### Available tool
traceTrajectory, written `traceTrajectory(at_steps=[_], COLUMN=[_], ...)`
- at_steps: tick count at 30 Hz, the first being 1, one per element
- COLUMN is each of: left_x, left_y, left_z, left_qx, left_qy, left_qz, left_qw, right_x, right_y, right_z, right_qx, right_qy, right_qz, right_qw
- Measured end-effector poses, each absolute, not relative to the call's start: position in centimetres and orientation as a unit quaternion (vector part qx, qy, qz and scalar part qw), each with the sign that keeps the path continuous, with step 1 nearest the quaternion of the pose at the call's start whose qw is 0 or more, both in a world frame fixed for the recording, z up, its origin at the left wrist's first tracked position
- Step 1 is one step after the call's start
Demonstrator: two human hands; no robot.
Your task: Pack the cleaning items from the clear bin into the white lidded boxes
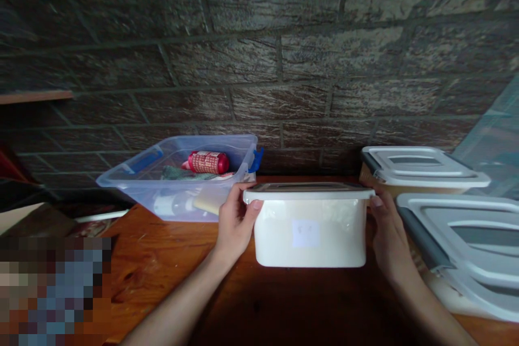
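A white plastic container (310,232) with a lid stands on the wooden table (162,259) in front of a brick wall. My left hand (235,221) grips its left end, thumb on the front under the lid rim. My right hand (387,232) holds its right end, fingers wrapped round the side. A pale label sits on the container's front.
A clear plastic tub (178,178) with blue latches holds a red bottle (208,162) and other items at the back left. Two more lidded containers (425,170) (466,238) stand at the right. The brick wall (259,54) is close behind.
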State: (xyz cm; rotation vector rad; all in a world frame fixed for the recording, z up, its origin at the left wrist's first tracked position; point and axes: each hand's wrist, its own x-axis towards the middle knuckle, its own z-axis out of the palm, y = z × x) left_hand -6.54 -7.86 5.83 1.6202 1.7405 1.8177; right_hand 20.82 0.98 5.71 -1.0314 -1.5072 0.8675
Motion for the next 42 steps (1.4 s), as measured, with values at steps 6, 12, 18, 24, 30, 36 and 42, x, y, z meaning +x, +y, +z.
traceTrajectory(at_steps=[6, 12, 18, 24, 30, 36, 42], left_x=[-6.2, -5.8, -5.5, -6.8, -5.9, -5.7, -6.0], left_y=[-8.7, -10.8, -13.9, -15.4, -15.9, -16.1, -16.0], left_z=[5.7, 7.2, 8.8, 9.3, 10.3, 10.3, 10.2], left_qx=[0.509, 0.416, 0.393, 0.423, 0.371, 0.373, 0.360], left_qy=[0.572, 0.550, 0.587, 0.609, 0.660, 0.651, 0.654], left_qz=[0.634, 0.671, 0.607, 0.559, 0.527, 0.494, 0.496], left_qw=[0.107, 0.274, 0.365, 0.372, 0.386, 0.439, 0.444], right_x=[21.0, 22.5, 23.3, 23.2, 22.7, 23.0, 22.9], right_y=[0.8, -0.8, -2.8, -2.9, -2.8, -2.8, -2.9], right_z=[5.3, 5.7, 6.4, 6.8, 7.7, 7.1, 6.6], right_qx=[-0.406, -0.412, -0.411, -0.408, -0.377, -0.450, -0.474], right_qy=[-0.612, -0.606, -0.592, -0.595, -0.616, -0.610, -0.565], right_qz=[0.384, 0.397, 0.457, 0.512, 0.574, 0.514, 0.519], right_qw=[0.560, 0.553, 0.521, 0.467, 0.385, 0.401, 0.431])
